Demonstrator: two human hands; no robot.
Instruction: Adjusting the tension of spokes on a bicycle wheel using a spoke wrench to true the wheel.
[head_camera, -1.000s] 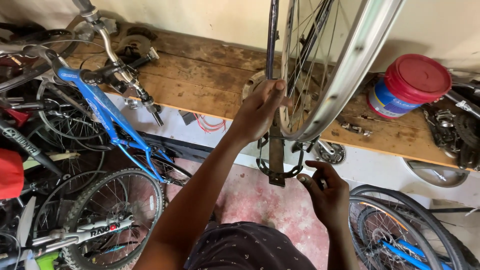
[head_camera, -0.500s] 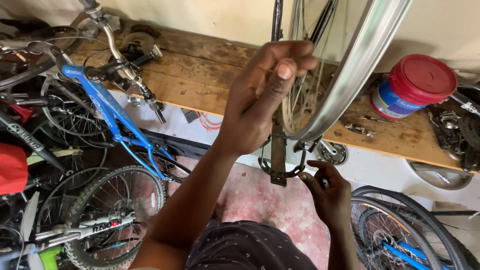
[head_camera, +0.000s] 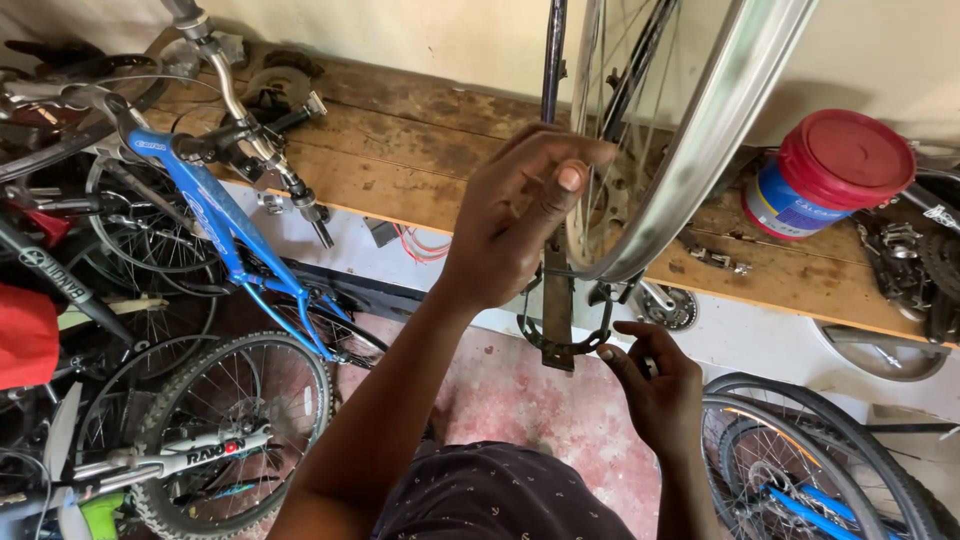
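Bare silver wheel rim (head_camera: 700, 150) is held upright in a dark metal stand (head_camera: 557, 310), in front of the wooden worktop (head_camera: 400, 150); no tyre is seen on it, spokes are in place. Left hand (head_camera: 515, 225) is raised just beside the rim w/ fingers (head_camera: 560, 180) loosely curled, thumb near forefinger, nothing clamped. Right hand (head_camera: 655, 385) is low at the stand's base, fingertips pinched at the curved bracket; whether sth small is gripped can't be told. Work on the rim is judged mid-way: wheel mounted, adjustment at the base not finished. Around: red-lidded tub (head_camera: 825, 175) & loose small parts on worktop, blue bike frame (head_camera: 215, 225) to the left, tyred wheels (head_camera: 215, 430) on the floor. Access on the left is crowded by the bikes.
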